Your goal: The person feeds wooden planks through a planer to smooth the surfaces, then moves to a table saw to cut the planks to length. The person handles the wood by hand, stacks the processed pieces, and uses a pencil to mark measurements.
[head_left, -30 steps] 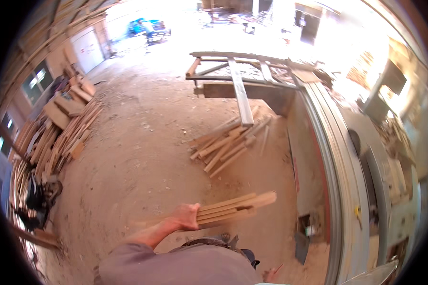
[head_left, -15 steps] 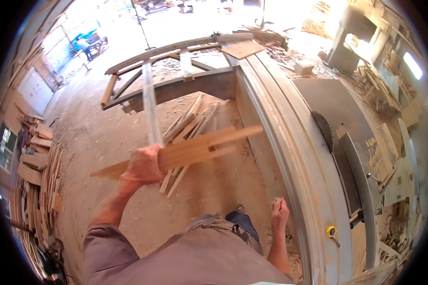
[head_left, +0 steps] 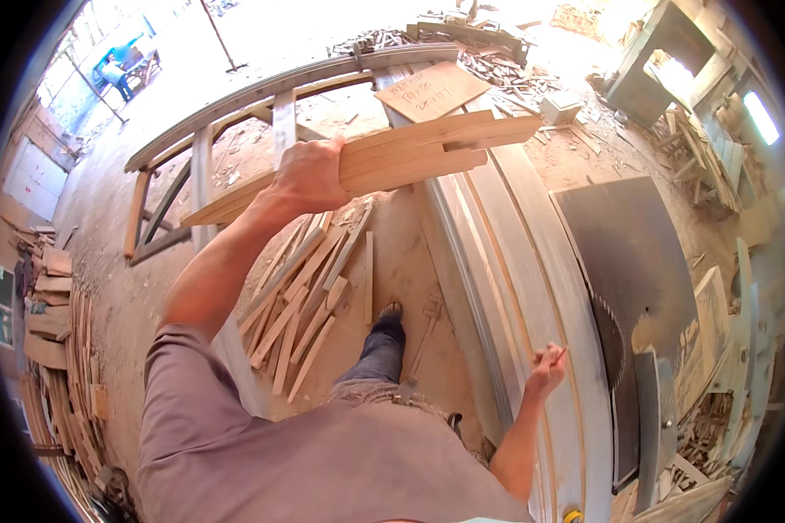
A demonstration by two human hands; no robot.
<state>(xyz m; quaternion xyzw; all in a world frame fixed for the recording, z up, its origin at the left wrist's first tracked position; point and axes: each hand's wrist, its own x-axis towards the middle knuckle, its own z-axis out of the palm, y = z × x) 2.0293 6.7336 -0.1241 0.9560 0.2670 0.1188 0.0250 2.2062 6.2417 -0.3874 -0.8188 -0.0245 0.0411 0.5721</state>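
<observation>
My left hand (head_left: 312, 177) is closed around a pale wooden board (head_left: 419, 157), lifted in front of me at a tilt. Its right end has a slot and steps to two lengths; whether it is one piece or two held together I cannot tell. The right end hangs over the long sliding saw table (head_left: 532, 209), near a flat panel (head_left: 432, 91) with handwriting on it. My right hand (head_left: 547, 370) is closed above the table, left of the round saw blade (head_left: 609, 340). A thin red thing shows at its fingers, too small to name.
Loose wooden strips (head_left: 296, 305) lie on the floor left of the saw table. The table's side frame (head_left: 202, 174) reaches out to the left. A dark panel (head_left: 628, 253) lies beyond the blade. A yellow tape measure (head_left: 572, 516) sits at the lower edge. Stacked boards (head_left: 54, 305) line the left wall.
My left hand has carried the board forward and up, towards the saw table's far end. My right hand has risen from beside the table to above it. I have stepped forward.
</observation>
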